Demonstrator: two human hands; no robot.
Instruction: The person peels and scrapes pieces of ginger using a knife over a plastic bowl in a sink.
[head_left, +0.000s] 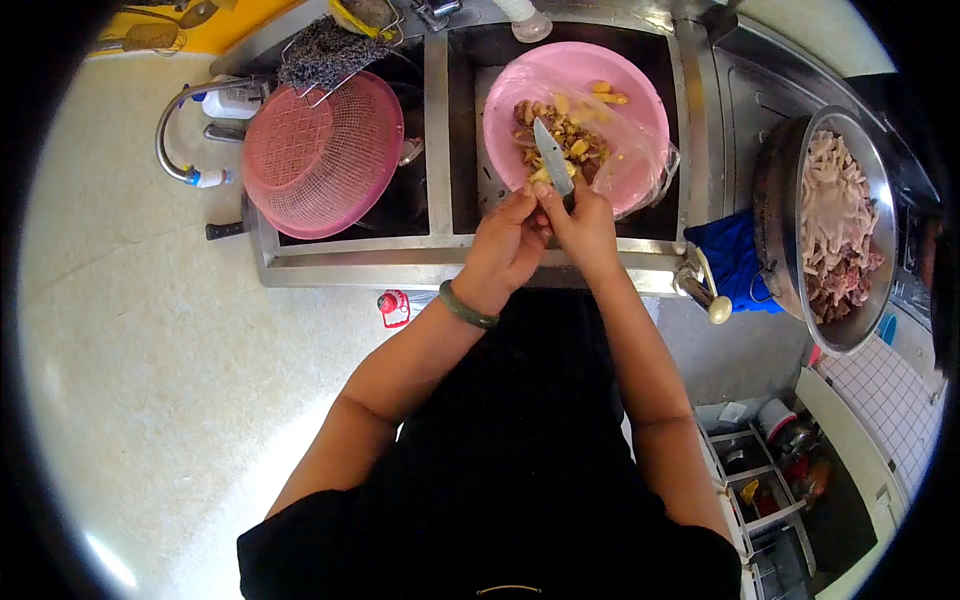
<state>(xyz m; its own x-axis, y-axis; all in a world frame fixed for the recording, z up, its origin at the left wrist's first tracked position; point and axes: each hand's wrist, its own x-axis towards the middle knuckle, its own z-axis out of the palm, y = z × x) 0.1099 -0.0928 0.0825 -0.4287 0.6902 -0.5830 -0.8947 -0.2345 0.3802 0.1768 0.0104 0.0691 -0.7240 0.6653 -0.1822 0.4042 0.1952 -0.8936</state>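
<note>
My right hand (585, 228) is closed around a small knife (552, 158), its blade pointing up and away over the pink basin (643, 95). Close beside it, my left hand (503, 245) pinches a pale yellow piece of ginger (543, 177) near the base of the blade. Both hands meet at the basin's near rim. Inside the basin, a clear plastic bag (632, 150) lies spread out, with brown, unpeeled-looking ginger (590, 152) on it. A few yellow peeled pieces (608, 93) rest at the far side. My fingers partly hide the knife's handle.
In the left sink basin a pink mesh colander (325, 160) leans tilted, with a wire rack (330, 60) behind it. A curved faucet (165, 130) stands at left. On the right, a steel bowl (885, 290) holds chicken feet (838, 190) and darker meat, near a blue cloth (728, 255).
</note>
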